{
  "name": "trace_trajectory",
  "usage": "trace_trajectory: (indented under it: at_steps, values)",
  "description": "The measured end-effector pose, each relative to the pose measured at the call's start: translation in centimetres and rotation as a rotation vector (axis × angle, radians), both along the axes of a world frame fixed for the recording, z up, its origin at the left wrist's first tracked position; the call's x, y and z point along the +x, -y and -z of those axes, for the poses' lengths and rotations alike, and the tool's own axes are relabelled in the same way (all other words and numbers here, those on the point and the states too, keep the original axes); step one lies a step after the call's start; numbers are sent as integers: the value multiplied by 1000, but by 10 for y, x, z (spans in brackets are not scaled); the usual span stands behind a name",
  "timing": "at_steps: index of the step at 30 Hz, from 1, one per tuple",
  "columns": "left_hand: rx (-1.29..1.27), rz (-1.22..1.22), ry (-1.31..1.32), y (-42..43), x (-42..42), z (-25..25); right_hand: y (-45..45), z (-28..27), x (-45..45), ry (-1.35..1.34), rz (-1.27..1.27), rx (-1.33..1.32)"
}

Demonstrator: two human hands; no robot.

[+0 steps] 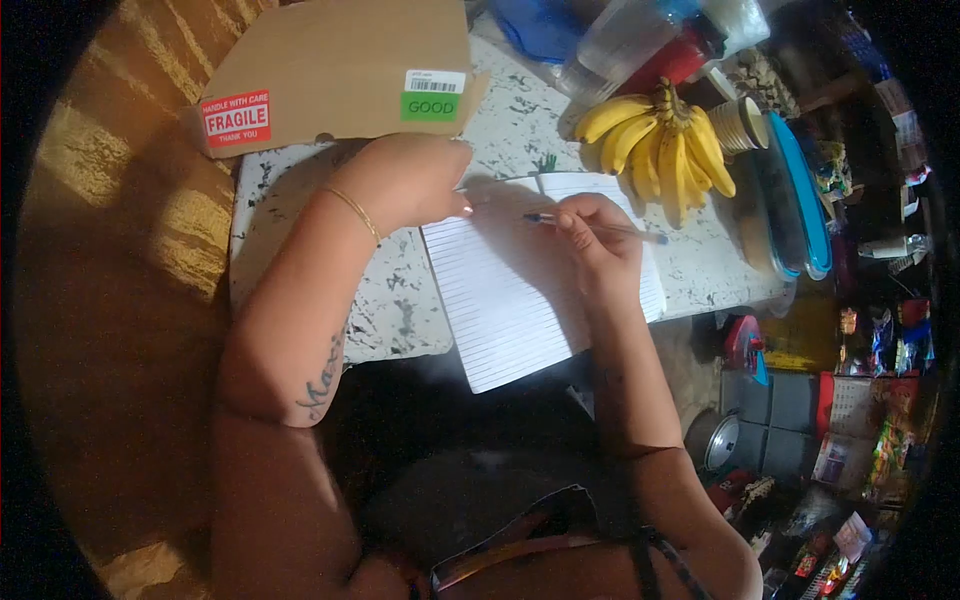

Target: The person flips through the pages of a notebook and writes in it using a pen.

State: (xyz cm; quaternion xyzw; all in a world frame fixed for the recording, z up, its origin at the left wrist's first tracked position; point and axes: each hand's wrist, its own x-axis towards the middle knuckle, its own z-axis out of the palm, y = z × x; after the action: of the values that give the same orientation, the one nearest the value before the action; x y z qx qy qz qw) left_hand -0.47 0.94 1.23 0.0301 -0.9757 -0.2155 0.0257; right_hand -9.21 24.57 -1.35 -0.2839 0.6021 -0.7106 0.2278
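A lined notebook (pixel 510 300) lies open at the near edge of the table, part of it jutting past that edge. My right hand (pixel 605 245) is over the right side of the pages, its fingers closed round a clear ballpoint pen (pixel 640 235) with a blue end. The pen's tip points left, just above the paper or touching it; I cannot tell which. My left hand (pixel 415 180) is at the notebook's upper left edge, its thumb tip by the page. The other left fingers are bent away from view, so their grip is hidden.
A cardboard box (pixel 340 70) with FRAGILE and GOOD labels sits at the back left of the speckled white table (pixel 395 310). Bananas (pixel 670 150) lie right of the notebook, near a ridged cup (pixel 738 125), blue-lidded containers (pixel 795 195) and clear plastic containers (pixel 625 45).
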Motion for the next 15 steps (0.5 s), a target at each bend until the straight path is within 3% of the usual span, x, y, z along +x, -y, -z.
trace_trajectory:
  at_steps: [5,9,15]
  values:
    - [1,-15,32,-2,1,-6,-14,-3,2,-34,-55,-21]
    - [-16,-3,27,-1,-1,-2,-13,-10,13,-105,-53,234]
    - [-6,-5,-11,-2,1,-1,-15,3,11,-118,-83,262]
